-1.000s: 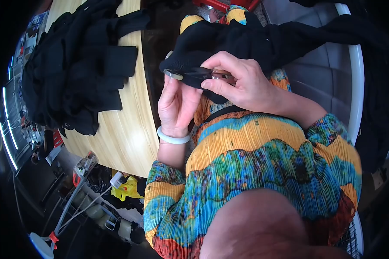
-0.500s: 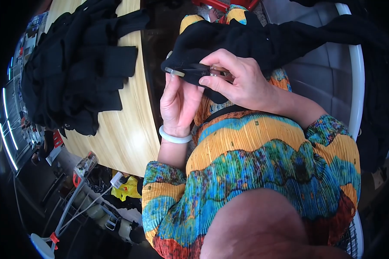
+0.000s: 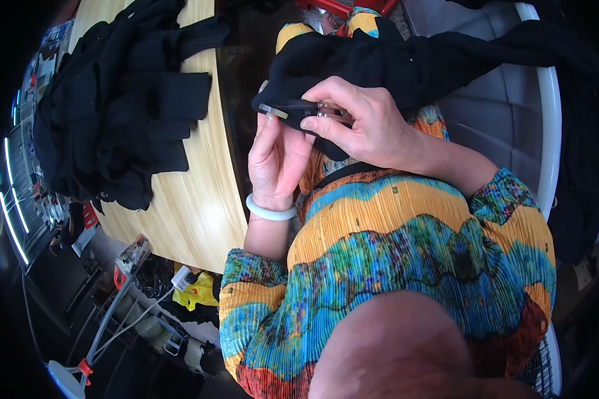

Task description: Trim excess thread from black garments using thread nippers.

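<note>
A black knit garment [image 3: 353, 63] lies over my lap and trails to the right. My left hand [image 3: 277, 163] is closed on its edge from below, thumb up beside a pale button [image 3: 273, 111]. Another light button [image 3: 263, 86] shows a little farther along the same edge. In my right hand [image 3: 376, 126] is a pair of thread snips [image 3: 329, 112], pinched between thumb and fingers. The dark blades point left and reach the pale button; I cannot tell whether they touch thread. The fingertips of my left hand are partly hidden under the cloth.
To the left is a light wooden table [image 3: 193, 219] with a heap of black garments [image 3: 120, 106]. A grey tub with a white rim [image 3: 549, 133] stands at my right, with black cloth over its side. A yellow plastic bag [image 3: 196, 292] and a lamp arm [image 3: 110, 312] are at lower left.
The button edge and the snips have shifted very slightly; the snips' handles moved a little left. Both hands keep the same hold.
</note>
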A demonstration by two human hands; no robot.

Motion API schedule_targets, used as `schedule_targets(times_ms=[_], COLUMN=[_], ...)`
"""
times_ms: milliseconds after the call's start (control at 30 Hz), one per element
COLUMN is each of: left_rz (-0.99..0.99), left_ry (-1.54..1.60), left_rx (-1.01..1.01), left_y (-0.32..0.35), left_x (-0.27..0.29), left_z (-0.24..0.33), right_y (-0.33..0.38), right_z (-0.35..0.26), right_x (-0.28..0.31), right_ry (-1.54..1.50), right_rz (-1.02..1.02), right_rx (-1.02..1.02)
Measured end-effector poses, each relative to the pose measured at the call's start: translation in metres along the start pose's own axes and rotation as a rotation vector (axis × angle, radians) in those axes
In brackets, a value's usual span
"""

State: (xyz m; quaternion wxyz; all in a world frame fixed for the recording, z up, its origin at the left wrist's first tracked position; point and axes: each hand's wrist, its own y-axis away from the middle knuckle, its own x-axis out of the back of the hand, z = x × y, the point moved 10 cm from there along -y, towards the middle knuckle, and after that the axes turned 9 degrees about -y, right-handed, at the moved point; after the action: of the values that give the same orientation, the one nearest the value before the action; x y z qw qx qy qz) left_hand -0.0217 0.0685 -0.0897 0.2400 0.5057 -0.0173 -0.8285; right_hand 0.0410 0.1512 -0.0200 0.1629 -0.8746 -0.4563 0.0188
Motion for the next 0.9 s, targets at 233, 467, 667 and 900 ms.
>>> schedule_targets(times_ms=[233, 467, 667, 900], left_rz=[0.046, -0.045, -0.051, -0.047], left_ry=[0.078, 0.127, 0.217, 0.145], left_rx=[0.064, 0.109, 0.102, 0.125], left_y=[0.002, 0.0, 0.002, 0.001], left_x=[0.004, -0.004, -0.003, -0.004], left_z=[-0.002, -0.003, 0.001, -0.002], right_y=[-0.015, -0.02, -0.019, -0.019], right_z=[0.009, -0.009, -0.016, -0.017], right_x=[0.029, 0.011, 0.004, 0.004], right_ry=[-0.076, 0.064, 0.212, 0.218], right_rz=[0.165, -0.097, -0.223, -0.237], right_rx=[-0.027, 0.101, 0.254, 0.302])
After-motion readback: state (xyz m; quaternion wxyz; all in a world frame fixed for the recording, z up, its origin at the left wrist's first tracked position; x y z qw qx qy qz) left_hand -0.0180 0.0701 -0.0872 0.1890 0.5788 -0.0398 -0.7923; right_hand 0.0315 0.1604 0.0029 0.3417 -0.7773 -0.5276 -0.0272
